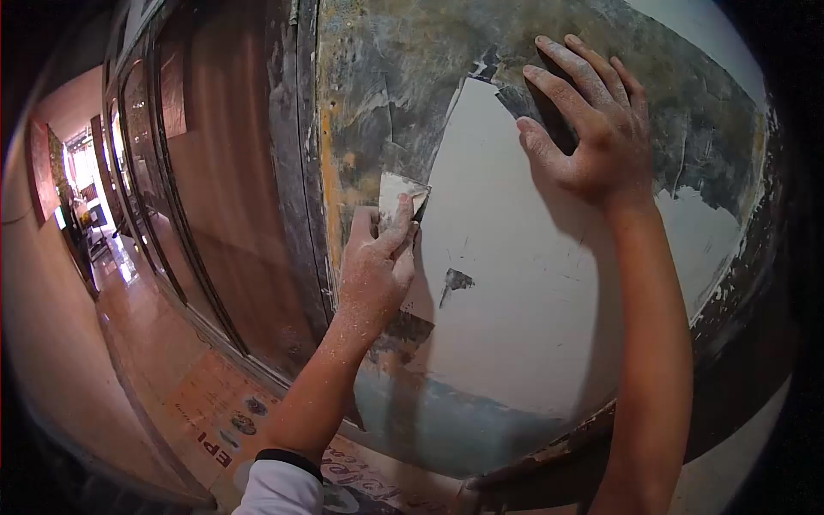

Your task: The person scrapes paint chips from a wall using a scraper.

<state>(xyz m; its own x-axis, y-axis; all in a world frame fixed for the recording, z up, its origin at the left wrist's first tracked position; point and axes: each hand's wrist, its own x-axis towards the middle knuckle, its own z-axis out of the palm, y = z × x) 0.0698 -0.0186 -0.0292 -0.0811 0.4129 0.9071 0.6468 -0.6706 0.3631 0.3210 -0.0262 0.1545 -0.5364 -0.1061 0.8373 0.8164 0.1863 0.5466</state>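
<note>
As my left hand [375, 268] pinches the caked flat metal scraper [401, 197], blade up, left of the white wall patch [532, 292] | right hand [592, 129] spread above.

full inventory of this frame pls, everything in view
scraper: 1, pale dusty blade, against the wall, centre
wall: 1, dark grey-green coating, centre and right
bare patch: 1, white, middle of wall
wooden panels: several, brown, left of wall
floor: 1, glossy tan, lower left
printed sheet: 1, tan with dark letters, on floor
sleeve: 1, white, bottom edge
left hand: 1, dusty, gripping scraper
right hand: 1, dusty, flat on wall, upper right
</note>
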